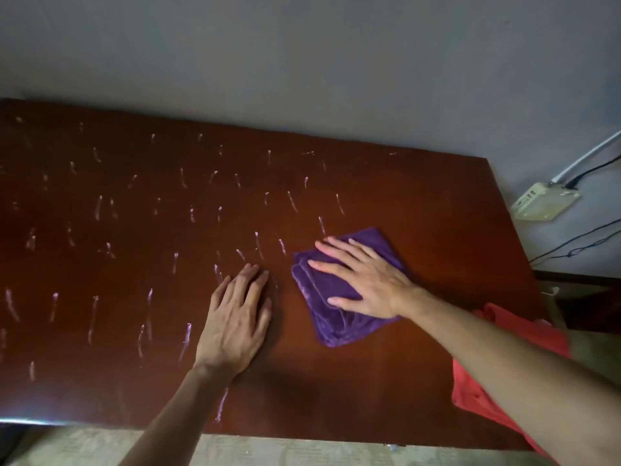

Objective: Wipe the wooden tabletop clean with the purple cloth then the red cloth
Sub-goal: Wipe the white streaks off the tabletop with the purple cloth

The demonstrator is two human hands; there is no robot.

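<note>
Head view: one purple cloth point(339, 290) under the right hand point(366, 280) (fingers spread flat), one red cloth point(477, 381), left hand point(235, 321) flat with fingers together on the table point(369, 381).

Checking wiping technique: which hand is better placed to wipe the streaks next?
Right. The right hand lies flat on the purple cloth, beside the streaks. The left hand rests bare on the tabletop.

your one view comes from the head camera, looking forward and steeply down over the dark reddish-brown wooden tabletop point(336, 381) from its near edge. it faces the grey wall point(302, 62) behind the far edge, sits close above your forearms, and its wide lens bends the table edges. no second view overlaps it.
</note>
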